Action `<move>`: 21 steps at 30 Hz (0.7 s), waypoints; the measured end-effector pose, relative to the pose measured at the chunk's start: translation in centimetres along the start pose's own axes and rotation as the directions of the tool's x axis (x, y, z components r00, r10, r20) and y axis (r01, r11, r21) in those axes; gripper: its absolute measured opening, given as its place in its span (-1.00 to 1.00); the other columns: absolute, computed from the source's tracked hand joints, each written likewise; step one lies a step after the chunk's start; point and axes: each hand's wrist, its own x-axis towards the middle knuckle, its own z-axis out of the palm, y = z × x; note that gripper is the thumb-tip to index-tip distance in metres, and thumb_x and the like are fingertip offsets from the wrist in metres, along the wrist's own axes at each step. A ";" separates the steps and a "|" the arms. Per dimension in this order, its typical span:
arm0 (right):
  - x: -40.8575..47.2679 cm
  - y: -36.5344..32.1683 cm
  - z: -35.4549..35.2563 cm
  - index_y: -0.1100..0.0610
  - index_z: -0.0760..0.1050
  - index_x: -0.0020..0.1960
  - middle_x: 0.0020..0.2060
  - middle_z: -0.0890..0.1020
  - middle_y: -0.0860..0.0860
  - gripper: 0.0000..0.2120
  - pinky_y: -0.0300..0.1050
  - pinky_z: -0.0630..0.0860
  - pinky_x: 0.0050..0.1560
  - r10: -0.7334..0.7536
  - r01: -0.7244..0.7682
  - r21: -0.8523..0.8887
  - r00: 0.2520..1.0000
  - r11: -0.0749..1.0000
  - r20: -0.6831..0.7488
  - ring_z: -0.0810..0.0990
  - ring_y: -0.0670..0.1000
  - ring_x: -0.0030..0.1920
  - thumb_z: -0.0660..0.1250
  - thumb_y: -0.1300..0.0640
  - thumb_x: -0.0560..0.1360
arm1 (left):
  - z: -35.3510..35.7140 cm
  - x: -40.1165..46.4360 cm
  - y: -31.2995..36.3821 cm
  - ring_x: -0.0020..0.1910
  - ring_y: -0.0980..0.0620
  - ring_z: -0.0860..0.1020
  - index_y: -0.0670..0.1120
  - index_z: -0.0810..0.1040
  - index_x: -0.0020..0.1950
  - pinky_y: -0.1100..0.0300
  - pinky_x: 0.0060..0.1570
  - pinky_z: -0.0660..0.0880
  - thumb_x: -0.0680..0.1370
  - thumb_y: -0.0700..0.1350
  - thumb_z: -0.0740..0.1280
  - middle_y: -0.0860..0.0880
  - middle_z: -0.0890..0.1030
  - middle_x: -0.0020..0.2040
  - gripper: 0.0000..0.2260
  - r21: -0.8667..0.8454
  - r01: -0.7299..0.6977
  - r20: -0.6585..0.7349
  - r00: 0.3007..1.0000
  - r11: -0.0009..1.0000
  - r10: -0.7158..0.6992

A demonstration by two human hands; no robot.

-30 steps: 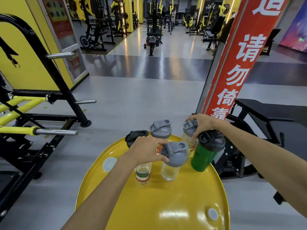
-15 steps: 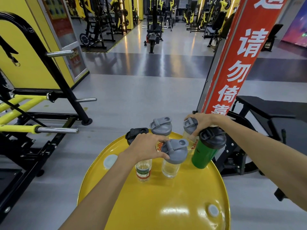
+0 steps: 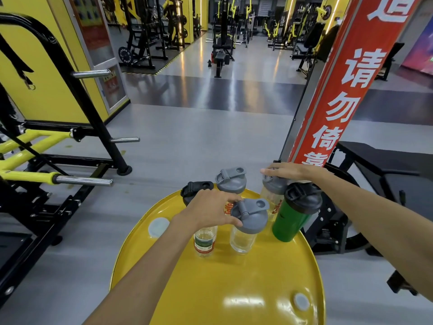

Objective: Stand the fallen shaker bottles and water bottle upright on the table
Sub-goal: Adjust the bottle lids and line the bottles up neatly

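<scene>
All bottles stand upright on the yellow round table top (image 3: 234, 289). My left hand (image 3: 210, 211) is closed over the top of the water bottle (image 3: 204, 242), which has a green and red label. Beside it stands a clear shaker with a grey lid (image 3: 248, 215). My right hand (image 3: 288, 172) lies over the grey lid of a far clear shaker (image 3: 271, 192), fingers stretched across it. A green shaker with a black lid (image 3: 294, 218) stands just in front of that hand. Another grey-lidded shaker (image 3: 230, 180) and a black-lidded shaker (image 3: 195, 190) stand at the far edge.
A red banner pillar (image 3: 339, 95) rises close behind the table on the right, with a black bench (image 3: 379, 160) beside it. A black and yellow weight rack (image 3: 58, 160) with steel pegs stands on the left. Grey gym floor (image 3: 199, 137) lies ahead.
My right hand's fingers have flattened out over the far shaker's lid. My left hand stays on the water bottle. The view has tilted slightly.
</scene>
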 end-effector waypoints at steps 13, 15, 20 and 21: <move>0.8 -7.7 0.3 -0.04 0.21 0.52 0.43 0.34 0.04 -0.22 0.03 0.28 0.39 -0.330 0.328 -0.154 0.944 0.932 0.009 0.32 0.05 0.44 0.41 -0.28 0.42 | -0.4 -0.2 0.2 -0.02 0.11 0.63 0.23 0.53 0.32 0.03 0.10 0.50 0.37 0.34 0.44 0.12 0.70 -0.09 -0.45 -0.003 -0.010 0.006 1.000 1.000 0.010; 1.4 -8.9 1.2 -0.04 0.18 0.53 0.45 0.30 0.03 -0.18 0.02 0.27 0.40 -0.376 0.380 -0.197 0.925 0.904 0.058 0.30 0.05 0.44 0.47 -0.21 0.40 | -0.4 -0.2 0.2 -0.02 0.10 0.63 0.24 0.52 0.32 0.01 0.09 0.50 0.37 0.35 0.43 0.12 0.70 -0.10 -0.45 -0.001 -0.009 0.009 1.000 1.000 0.009; 3.6 -10.1 3.3 -0.05 0.22 0.51 0.35 0.36 0.09 -0.07 0.10 0.36 0.35 -0.381 0.397 -0.296 0.918 0.869 0.115 0.36 0.14 0.36 0.54 -0.23 0.27 | -0.3 -0.2 0.3 0.00 0.06 0.63 0.24 0.50 0.35 -0.02 0.10 0.49 0.37 0.36 0.43 0.09 0.70 -0.08 -0.42 0.015 -0.018 0.013 1.000 1.000 0.018; 3.9 -10.1 3.7 -0.05 0.23 0.50 0.32 0.37 0.10 -0.08 0.12 0.39 0.32 -0.381 0.397 -0.304 0.917 0.866 0.114 0.38 0.15 0.32 0.54 -0.20 0.24 | -0.3 -0.2 0.3 -0.01 0.06 0.63 0.23 0.51 0.35 -0.01 0.09 0.49 0.36 0.36 0.43 0.09 0.70 -0.10 -0.42 0.011 -0.020 0.011 1.000 1.000 0.019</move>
